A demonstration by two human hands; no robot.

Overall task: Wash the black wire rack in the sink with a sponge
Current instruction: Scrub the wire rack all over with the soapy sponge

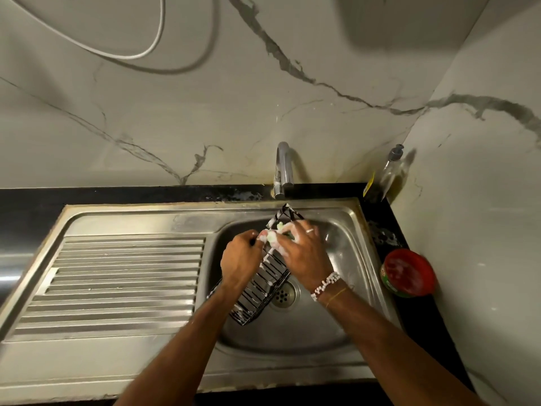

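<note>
Over the sink (292,332), we are steadying the black wire rack (257,285), tilted above the drain (283,294), with our left grip (240,259) curled round its rail, while our right grip (301,253) is clutching the foamy sponge (272,237) against its far end. Scrubbing wire by wire, bracing firmly, should be serving us best.

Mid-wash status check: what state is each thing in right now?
black wire rack: tilted in the sink, sudsy
sponge: foamy, against the rack
left hand: grips the rack
right hand: holds the sponge
faucet: no stream visible
soap bottle: upright
</note>
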